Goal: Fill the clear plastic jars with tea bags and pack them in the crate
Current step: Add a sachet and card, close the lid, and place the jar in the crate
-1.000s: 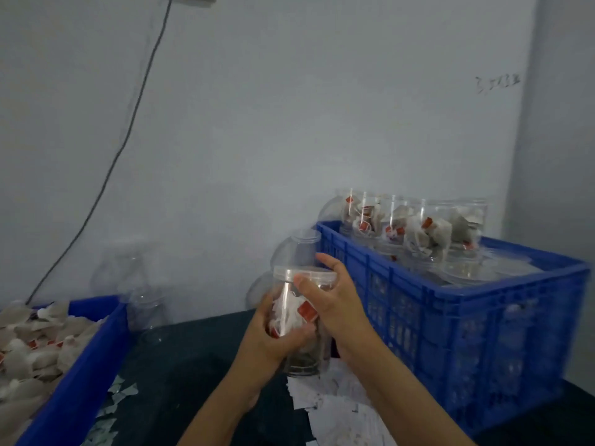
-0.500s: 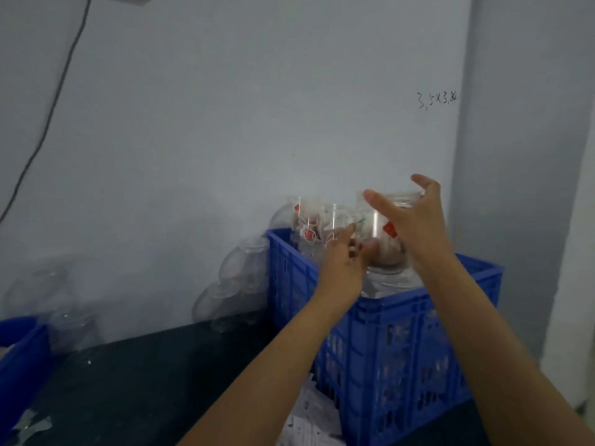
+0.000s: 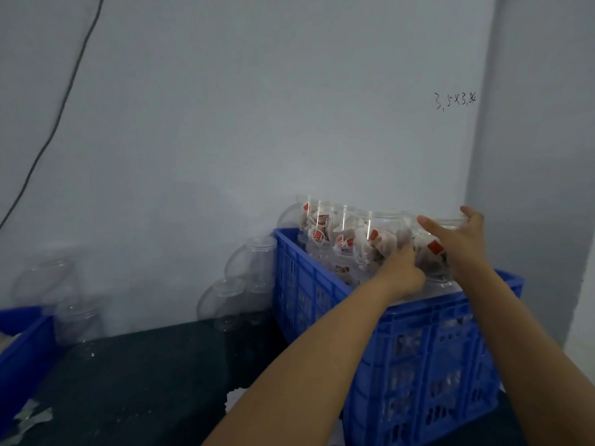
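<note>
Over the blue crate point(image 3: 418, 320), both hands cup the filled jar point(image 3: 431, 252): right hand point(image 3: 463, 246) splayed, left hand point(image 3: 402, 272) curled low. I'd lower it straight beside the packed jars point(image 3: 341, 233).

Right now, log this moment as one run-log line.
step: placing filled jar in blue crate | left hand: steadying jar low | right hand: holding jar side | empty jars: left of crate
</note>
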A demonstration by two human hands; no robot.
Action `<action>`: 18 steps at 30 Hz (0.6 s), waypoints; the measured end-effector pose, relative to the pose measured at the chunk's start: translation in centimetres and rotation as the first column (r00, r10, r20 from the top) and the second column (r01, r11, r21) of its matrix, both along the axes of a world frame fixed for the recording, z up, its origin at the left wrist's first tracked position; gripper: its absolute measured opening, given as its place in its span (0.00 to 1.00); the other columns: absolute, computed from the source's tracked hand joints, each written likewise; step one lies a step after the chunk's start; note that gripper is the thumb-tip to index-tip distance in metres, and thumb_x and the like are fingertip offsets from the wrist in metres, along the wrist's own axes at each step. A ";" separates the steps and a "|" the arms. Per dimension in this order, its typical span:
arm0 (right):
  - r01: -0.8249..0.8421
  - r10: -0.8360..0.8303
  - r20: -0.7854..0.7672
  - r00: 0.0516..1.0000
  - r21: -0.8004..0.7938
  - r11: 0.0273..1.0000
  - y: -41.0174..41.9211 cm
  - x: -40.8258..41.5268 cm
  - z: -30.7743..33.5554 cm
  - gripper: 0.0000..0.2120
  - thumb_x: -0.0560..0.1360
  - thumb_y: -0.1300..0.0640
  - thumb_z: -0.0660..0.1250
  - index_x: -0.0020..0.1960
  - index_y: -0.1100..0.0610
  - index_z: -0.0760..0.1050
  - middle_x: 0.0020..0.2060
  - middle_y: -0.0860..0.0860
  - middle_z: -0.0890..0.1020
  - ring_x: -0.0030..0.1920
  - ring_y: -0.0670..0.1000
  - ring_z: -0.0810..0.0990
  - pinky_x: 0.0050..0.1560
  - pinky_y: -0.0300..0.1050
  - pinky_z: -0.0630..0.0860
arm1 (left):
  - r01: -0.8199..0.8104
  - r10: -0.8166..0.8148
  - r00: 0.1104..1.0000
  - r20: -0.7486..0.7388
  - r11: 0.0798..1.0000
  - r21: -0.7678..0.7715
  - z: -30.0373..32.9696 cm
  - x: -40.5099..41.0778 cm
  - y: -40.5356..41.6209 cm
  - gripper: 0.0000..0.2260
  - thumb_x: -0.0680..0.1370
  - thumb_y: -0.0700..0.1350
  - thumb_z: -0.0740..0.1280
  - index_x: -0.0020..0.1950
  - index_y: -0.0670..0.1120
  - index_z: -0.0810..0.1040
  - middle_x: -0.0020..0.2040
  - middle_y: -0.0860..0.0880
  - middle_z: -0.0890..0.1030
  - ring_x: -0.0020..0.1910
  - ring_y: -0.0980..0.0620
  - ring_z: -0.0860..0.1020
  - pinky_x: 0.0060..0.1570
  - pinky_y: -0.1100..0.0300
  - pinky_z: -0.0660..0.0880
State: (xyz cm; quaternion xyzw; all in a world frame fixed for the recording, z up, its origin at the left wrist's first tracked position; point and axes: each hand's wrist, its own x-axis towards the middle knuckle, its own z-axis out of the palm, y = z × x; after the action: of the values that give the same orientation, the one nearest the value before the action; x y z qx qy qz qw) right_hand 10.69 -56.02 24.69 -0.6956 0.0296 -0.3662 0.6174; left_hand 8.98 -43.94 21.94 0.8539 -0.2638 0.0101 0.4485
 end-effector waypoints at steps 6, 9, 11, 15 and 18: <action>0.108 -0.139 -0.159 0.977 -0.194 0.975 -0.4 -0.4 0.5 0.42 0.73 0.55 0.72 0.77 0.59 0.51 0.73 0.63 0.60 0.70 0.64 0.64 0.68 0.60 0.68 | 0.016 -0.019 0.998 -0.052 0.998 -0.056 0.1 0.2 0.0 0.25 0.79 0.31 0.56 0.76 0.41 0.61 0.73 0.39 0.65 0.70 0.39 0.67 0.67 0.45 0.69; 0.265 -0.292 -0.075 0.954 -0.249 0.931 2.1 -2.9 1.5 0.34 0.76 0.60 0.67 0.76 0.59 0.54 0.72 0.63 0.58 0.70 0.65 0.60 0.67 0.57 0.64 | -0.020 0.027 0.999 0.020 0.954 -0.299 0.8 -0.6 1.2 0.20 0.77 0.29 0.55 0.66 0.40 0.74 0.65 0.41 0.76 0.62 0.43 0.75 0.62 0.45 0.74; 0.340 -0.307 0.167 0.937 -0.230 0.912 5.0 -4.8 1.3 0.25 0.75 0.65 0.63 0.71 0.58 0.63 0.70 0.60 0.63 0.69 0.61 0.61 0.64 0.50 0.63 | -0.052 0.109 0.990 0.088 0.866 -0.497 1.0 -1.2 3.0 0.19 0.75 0.28 0.55 0.55 0.42 0.80 0.56 0.45 0.81 0.52 0.50 0.80 0.53 0.48 0.79; 0.060 -0.024 0.314 0.949 -0.106 0.993 12.8 -7.0 0.2 0.18 0.72 0.70 0.60 0.56 0.52 0.72 0.57 0.50 0.73 0.59 0.49 0.70 0.51 0.33 0.67 | -0.179 0.386 0.915 0.114 0.644 -0.744 0.7 -0.8 8.8 0.20 0.73 0.29 0.56 0.38 0.52 0.79 0.41 0.54 0.82 0.38 0.58 0.79 0.37 0.61 0.76; -0.208 0.215 0.220 0.952 -0.055 0.977 18.3 -5.5 -1.6 0.13 0.74 0.70 0.61 0.52 0.54 0.73 0.53 0.52 0.77 0.52 0.48 0.75 0.49 0.38 0.74 | -0.300 0.504 0.862 0.046 0.581 -0.757 -1.6 0.5 13.9 0.20 0.71 0.28 0.56 0.38 0.51 0.78 0.40 0.54 0.81 0.39 0.55 0.78 0.39 0.58 0.75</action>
State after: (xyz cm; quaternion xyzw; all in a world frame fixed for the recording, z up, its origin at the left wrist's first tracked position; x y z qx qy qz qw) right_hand 5.22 -37.71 23.14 -0.6586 -0.1207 -0.3747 0.6413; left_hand 9.46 -30.08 20.34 0.6323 -0.0908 0.3262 0.6968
